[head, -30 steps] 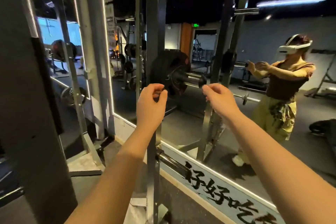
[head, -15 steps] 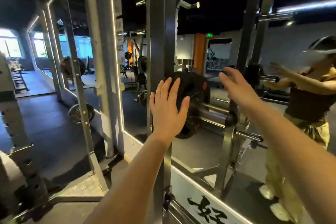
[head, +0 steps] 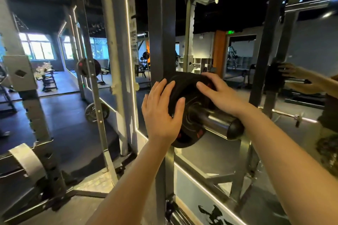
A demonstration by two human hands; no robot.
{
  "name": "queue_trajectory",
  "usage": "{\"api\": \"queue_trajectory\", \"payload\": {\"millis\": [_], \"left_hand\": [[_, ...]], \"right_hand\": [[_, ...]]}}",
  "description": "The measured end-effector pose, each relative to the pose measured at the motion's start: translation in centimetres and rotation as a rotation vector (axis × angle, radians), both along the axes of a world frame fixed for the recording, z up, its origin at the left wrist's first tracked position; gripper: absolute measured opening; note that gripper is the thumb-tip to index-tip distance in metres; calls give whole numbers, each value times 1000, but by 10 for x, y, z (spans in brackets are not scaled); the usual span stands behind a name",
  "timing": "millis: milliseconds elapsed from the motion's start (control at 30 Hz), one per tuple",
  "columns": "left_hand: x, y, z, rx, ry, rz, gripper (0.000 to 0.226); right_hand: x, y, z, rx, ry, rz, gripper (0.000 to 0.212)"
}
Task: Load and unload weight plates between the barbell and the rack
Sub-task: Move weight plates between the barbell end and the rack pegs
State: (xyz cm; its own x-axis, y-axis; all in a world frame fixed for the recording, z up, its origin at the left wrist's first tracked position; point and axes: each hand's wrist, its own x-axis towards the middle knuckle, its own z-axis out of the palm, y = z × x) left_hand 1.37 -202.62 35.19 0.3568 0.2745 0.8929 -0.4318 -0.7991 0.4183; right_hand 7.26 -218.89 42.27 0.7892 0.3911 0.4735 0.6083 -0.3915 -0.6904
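Change: both hands have closed in on the weight plate since half a second ago, when the left palm was just reaching its rim and the right hand hung in the air apart from it; the view has also drawn nearer.
Mirror (head: 210, 153): covers the wall behind the rack from 12 to 4 o'clock, with a lit strip along its edge; it reflects the person's arms at 3 o'clock.
Rack (head: 161, 29): grey steel upright through the middle of the view, from 12 down to 6 o'clock, standing just behind the plate.
Floor (head: 73, 133): dark mat at 8 to 9 o'clock.
Weight plate (head: 190, 86): black disc with red marks, at centre, threaded on the bar, its face turned toward 4 o'clock.
Bar (head: 215, 124): thick chrome sleeve sticking out of the plate's hole toward 4 o'clock, ending in a dark cap.
Left hand (head: 161, 113): fingers straight and slightly spread, palm flat against the plate's rim at the 9 o'clock side.
Right hand (head: 219, 95): fingers gently bent over the plate's top edge at its 1 o'clock side, thumb on the face; wrist passes above the bar.
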Motion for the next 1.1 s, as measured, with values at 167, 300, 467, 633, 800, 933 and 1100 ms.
{"api": "queue_trajectory", "payload": {"millis": [167, 300, 467, 633, 800, 933, 1100], "left_hand": [[-3, -4, -1, -20, -12, 39, 47], [-6, -10, -2, -16, -27, 31, 47], [-5, -12, -2, -15, -34, 33, 47], [-7, -15, -4, -45, -45, 26, 47], [-9, -19, -5, -90, -49, -22, 47], [-13, -24, 0, -91, -2, -17, 51], [-15, -21, 3, -85, 54, -22, 56]], "right_hand": [[5, -2, -3, 9, 14, 11, 55], [4, -8, -8, 61, -43, -34, 53], [-1, -8, 0, 14, -67, -74, 52], [-6, 11, 29, -255, -117, -251, 70], [-2, 20, 37, -266, -61, -267, 60], [-3, 19, 37, -214, 17, -251, 57], [-2, 15, 28, -282, -23, -351, 73]]}}
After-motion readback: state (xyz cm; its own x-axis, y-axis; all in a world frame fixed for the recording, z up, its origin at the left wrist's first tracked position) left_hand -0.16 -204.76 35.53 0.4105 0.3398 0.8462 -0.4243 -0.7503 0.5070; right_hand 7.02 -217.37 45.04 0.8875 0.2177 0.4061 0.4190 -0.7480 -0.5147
